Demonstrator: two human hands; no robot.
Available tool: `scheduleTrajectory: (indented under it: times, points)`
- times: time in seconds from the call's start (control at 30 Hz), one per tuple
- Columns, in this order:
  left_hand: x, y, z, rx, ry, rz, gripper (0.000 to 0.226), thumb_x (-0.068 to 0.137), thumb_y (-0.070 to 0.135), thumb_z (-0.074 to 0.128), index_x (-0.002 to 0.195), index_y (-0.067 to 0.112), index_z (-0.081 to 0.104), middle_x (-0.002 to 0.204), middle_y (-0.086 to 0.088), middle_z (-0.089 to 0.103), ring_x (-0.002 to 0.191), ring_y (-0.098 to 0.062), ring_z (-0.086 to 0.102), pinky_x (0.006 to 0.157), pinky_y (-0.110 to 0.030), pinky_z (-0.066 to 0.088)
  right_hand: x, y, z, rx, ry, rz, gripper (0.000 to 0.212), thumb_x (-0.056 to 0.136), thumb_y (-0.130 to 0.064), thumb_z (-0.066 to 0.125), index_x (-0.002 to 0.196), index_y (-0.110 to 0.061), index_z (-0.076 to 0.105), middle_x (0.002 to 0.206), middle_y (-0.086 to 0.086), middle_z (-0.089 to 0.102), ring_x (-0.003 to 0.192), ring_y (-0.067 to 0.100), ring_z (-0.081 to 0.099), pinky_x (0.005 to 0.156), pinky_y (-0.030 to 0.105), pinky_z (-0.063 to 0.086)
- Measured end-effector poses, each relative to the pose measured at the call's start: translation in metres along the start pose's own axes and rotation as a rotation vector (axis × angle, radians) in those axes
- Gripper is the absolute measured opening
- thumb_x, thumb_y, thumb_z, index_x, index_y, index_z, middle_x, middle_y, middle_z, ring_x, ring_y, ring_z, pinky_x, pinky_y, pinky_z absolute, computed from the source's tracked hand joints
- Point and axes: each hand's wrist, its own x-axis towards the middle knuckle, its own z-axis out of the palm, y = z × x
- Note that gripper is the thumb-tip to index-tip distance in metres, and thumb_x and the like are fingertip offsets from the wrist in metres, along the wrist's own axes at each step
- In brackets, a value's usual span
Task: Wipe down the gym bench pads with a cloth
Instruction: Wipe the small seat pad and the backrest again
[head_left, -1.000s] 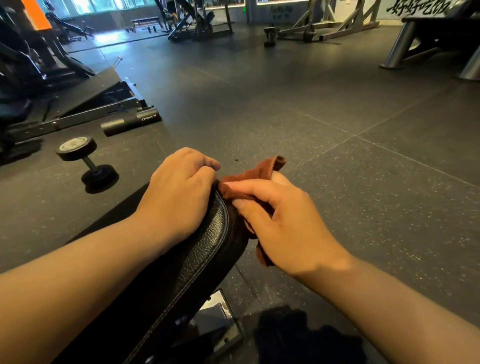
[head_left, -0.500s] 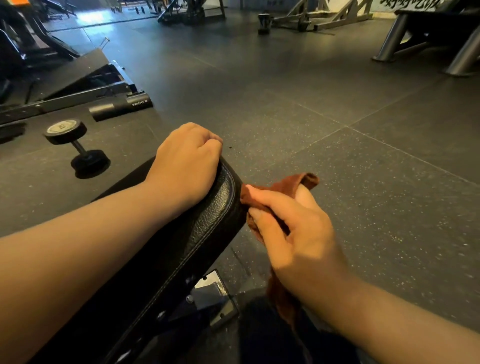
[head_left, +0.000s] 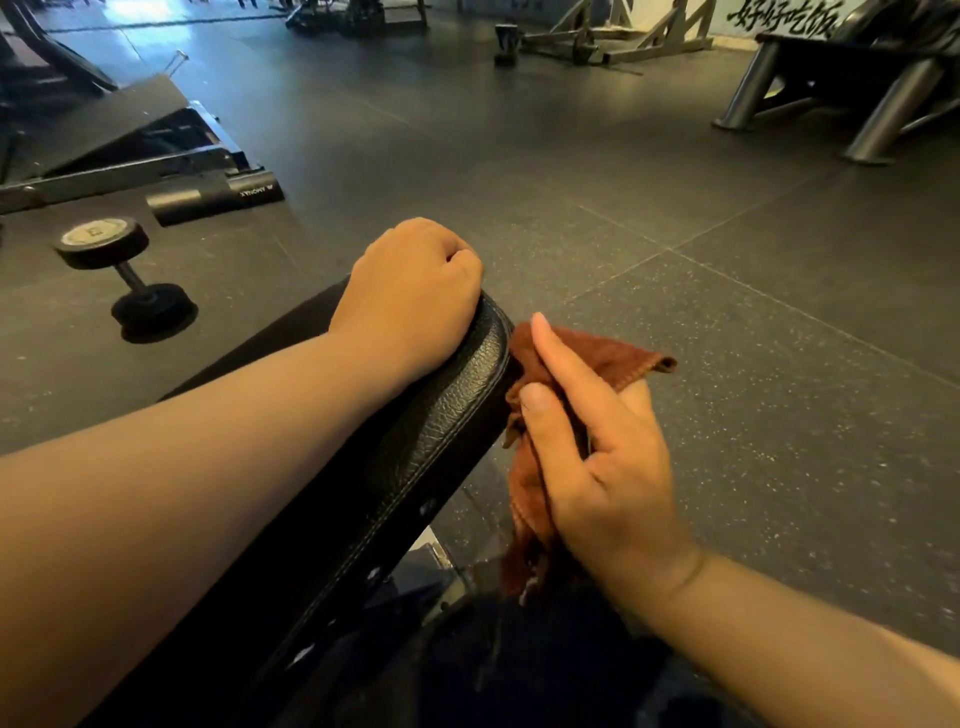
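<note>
A black leather bench pad (head_left: 447, 415) runs from the lower left up to the centre. My left hand (head_left: 410, 291) lies curled over its far end, fingers wrapped round the edge, forearm along the top. Just right of the pad's side edge, my right hand (head_left: 597, 457) grips a rust-brown cloth (head_left: 587, 353). The cloth touches the pad's upper side and hangs down below the hand. Metal frame parts (head_left: 436, 556) show under the pad.
A black dumbbell (head_left: 124, 270) lies on the rubber floor to the left, with a black roller pad (head_left: 215, 197) and a slanted bench frame (head_left: 119, 140) behind it. Steel machine legs (head_left: 883, 104) stand at the far right. Dark open floor (head_left: 727, 312) spreads to the right.
My right hand has slid with the cloth from the pad's end round to its right side and lower. My left hand has stayed on the pad's end.
</note>
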Motion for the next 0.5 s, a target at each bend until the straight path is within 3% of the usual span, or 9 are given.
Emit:
scheduleTrajectory:
  times: [0.1,0.17,0.23,0.33,0.4,0.5]
  points:
    - [-0.001,0.001,-0.001,-0.024,-0.014,-0.007,0.041,0.077,0.03,0.039,0.087,0.006,0.071,0.098,-0.013,0.07,0.099,-0.035,0.062,0.091,-0.046,0.05,0.018,-0.005,0.021,0.076,0.004,0.118,0.04,0.103,-0.032,0.042,0.141,-0.031,0.053,0.119,-0.019,0.045,0.12,0.004,0.048,0.112,0.024,0.036]
    - [-0.001,0.003,-0.001,-0.043,-0.012,-0.006,0.041,0.077,0.03,0.039,0.088,0.01,0.073,0.1,-0.01,0.072,0.101,-0.032,0.062,0.093,-0.046,0.05,0.01,-0.014,0.037,0.2,0.102,0.186,0.038,0.106,-0.026,0.04,0.141,-0.022,0.054,0.13,-0.008,0.045,0.123,-0.004,0.047,0.11,0.013,0.033]
    - [-0.004,0.003,0.0,-0.073,-0.001,-0.001,0.037,0.078,0.03,0.041,0.089,0.017,0.075,0.105,-0.003,0.073,0.108,-0.029,0.062,0.099,-0.043,0.047,-0.014,-0.021,0.042,0.166,0.158,0.161,0.04,0.106,-0.022,0.041,0.145,-0.018,0.049,0.134,0.003,0.045,0.126,-0.006,0.044,0.11,0.01,0.029]
    - [-0.012,0.003,-0.005,-0.206,-0.008,0.1,0.033,0.075,0.027,0.044,0.088,0.034,0.073,0.112,0.011,0.071,0.117,-0.013,0.059,0.107,-0.037,0.042,-0.042,-0.018,0.039,0.054,0.078,0.081,0.046,0.105,-0.024,0.043,0.15,-0.027,0.033,0.137,0.004,0.042,0.132,-0.004,0.038,0.117,0.014,0.021]
    - [-0.023,0.003,-0.009,-0.224,-0.073,0.232,0.039,0.077,0.021,0.044,0.1,0.028,0.075,0.122,0.009,0.068,0.126,-0.01,0.054,0.114,-0.036,0.035,-0.038,-0.01,0.035,0.024,0.04,0.016,0.047,0.105,-0.025,0.041,0.15,-0.026,0.028,0.14,0.012,0.039,0.132,0.001,0.038,0.118,0.013,0.018]
    - [-0.061,-0.002,-0.018,-0.078,-0.189,0.357,0.048,0.095,0.025,0.038,0.138,0.018,0.057,0.151,0.004,0.048,0.147,-0.011,0.03,0.124,-0.037,0.014,-0.02,-0.015,0.041,0.155,0.043,0.09,0.046,0.108,-0.02,0.037,0.153,-0.025,0.025,0.148,0.011,0.03,0.129,-0.019,0.033,0.11,0.002,0.019]
